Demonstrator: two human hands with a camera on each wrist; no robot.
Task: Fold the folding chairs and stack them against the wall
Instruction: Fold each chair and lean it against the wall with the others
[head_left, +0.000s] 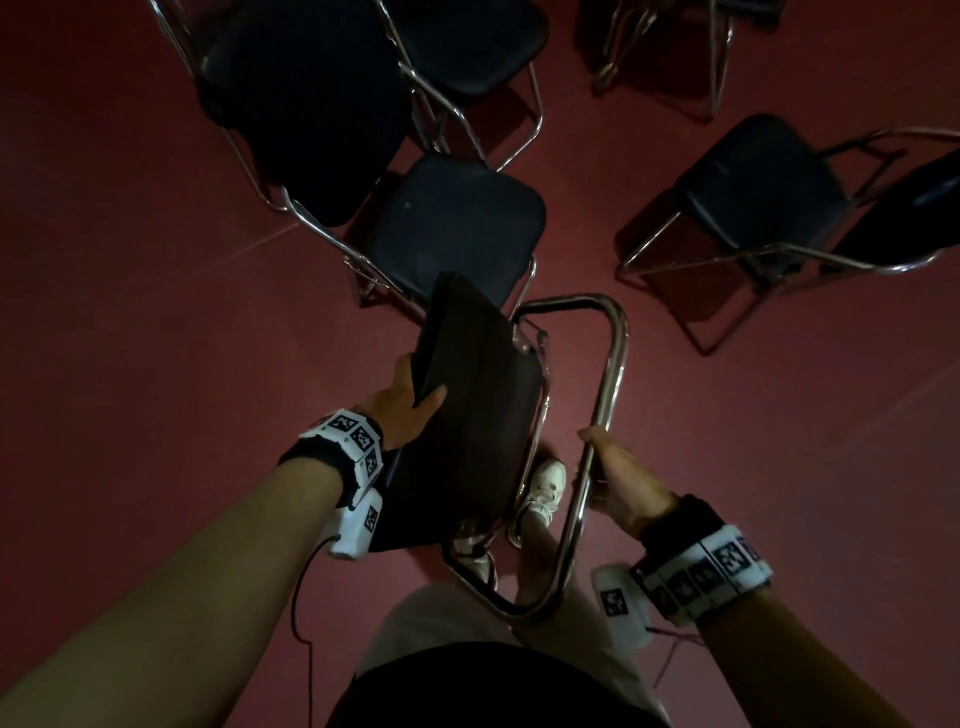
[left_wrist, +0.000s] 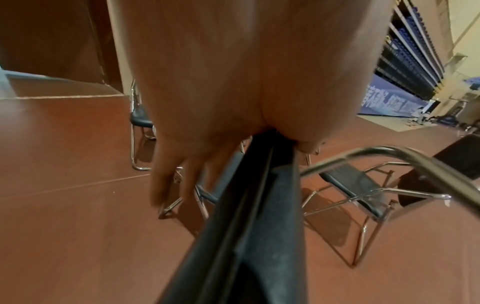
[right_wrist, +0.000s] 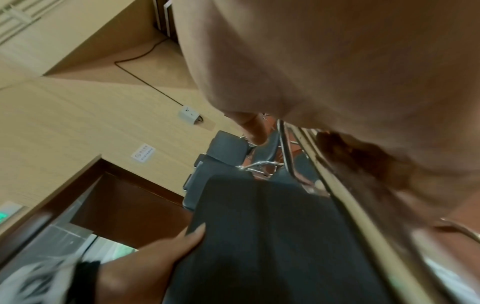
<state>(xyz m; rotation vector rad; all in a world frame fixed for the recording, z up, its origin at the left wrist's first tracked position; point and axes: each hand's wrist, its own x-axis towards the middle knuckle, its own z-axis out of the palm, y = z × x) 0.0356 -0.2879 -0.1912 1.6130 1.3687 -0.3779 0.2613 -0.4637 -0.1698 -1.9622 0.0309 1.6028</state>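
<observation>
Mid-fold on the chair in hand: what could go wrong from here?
1. The right hand grips the chrome frame tube while the left hand holds the seat pad; fingers could get pinched as the two close.
2. The frame's lower end hangs right above the white shoe.
3. An unfolded chair stands close ahead; swinging could clip it.

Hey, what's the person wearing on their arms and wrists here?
Both forearms are bare, with no sleeves. Each wrist carries a black band topped by white blocks printed with black-and-white square markers. A white camera unit bearing a marker hangs under each wrist, with a thin dark cable trailing from it.
</observation>
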